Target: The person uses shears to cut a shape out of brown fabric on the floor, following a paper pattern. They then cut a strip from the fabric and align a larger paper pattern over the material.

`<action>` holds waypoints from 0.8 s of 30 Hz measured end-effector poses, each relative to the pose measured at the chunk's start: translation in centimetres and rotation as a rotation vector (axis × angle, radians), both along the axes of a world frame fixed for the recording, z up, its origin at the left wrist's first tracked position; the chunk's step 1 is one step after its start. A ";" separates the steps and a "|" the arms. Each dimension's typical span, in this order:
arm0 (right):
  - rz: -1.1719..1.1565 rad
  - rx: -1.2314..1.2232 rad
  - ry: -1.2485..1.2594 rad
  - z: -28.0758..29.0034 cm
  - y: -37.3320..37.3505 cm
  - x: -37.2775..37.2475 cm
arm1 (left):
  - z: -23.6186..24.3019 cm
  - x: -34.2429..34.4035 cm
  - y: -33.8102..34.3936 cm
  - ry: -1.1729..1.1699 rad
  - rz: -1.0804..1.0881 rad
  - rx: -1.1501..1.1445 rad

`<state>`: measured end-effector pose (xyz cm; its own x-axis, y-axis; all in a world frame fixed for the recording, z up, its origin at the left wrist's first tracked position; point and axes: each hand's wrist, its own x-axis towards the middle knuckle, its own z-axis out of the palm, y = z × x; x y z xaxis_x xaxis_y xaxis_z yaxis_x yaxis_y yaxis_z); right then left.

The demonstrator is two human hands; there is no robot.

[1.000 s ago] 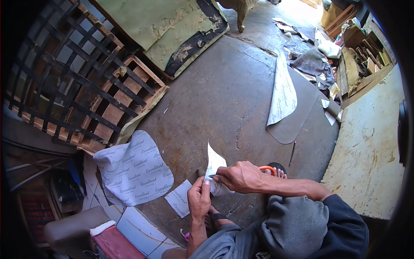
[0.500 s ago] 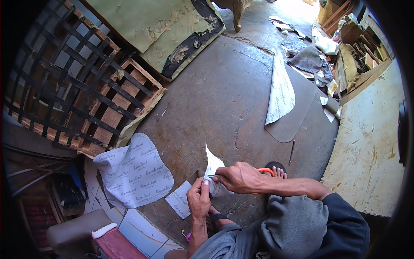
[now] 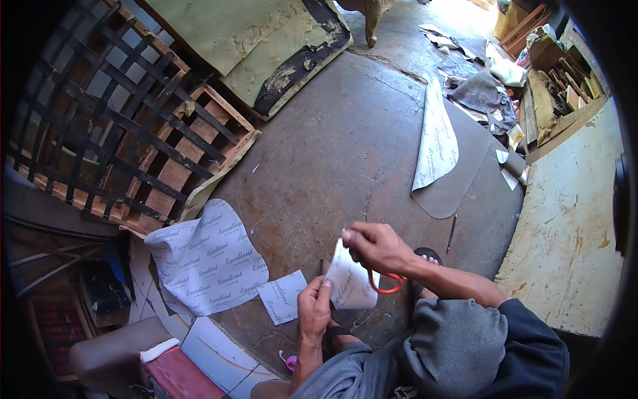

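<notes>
As the left hand point(image 3: 314, 307) pinches a sheet point(image 3: 357, 290), the right hand point(image 3: 379, 247) clutches scissors point(image 3: 388, 291). The sheet looks light, floppy, best edge-held.

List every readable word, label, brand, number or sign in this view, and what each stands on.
Large white sheet at left: repeated dark script, legible but not transcribed here; the lines beneath are too small.
Small white piece beside the left hand: similar script, not transcribed.
White piece in that hand: grey script, too blurred.
Curled white sheet at right: faint script, too small.
I see no others.
</notes>
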<state>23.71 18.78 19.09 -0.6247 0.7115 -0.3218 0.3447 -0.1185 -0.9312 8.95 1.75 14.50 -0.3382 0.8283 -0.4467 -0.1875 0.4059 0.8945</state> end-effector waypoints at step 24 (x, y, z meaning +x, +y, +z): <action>0.293 0.593 0.281 -0.4 -0.1 0.8 | 0.9 -2.0 1.2 -0.168 0.015 0.163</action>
<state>24.53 18.65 18.72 -0.8191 0.5073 0.2678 0.0228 0.4952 -0.8685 6.98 2.93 15.39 -0.2834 0.8897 -0.3581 -0.3443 0.2541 0.9038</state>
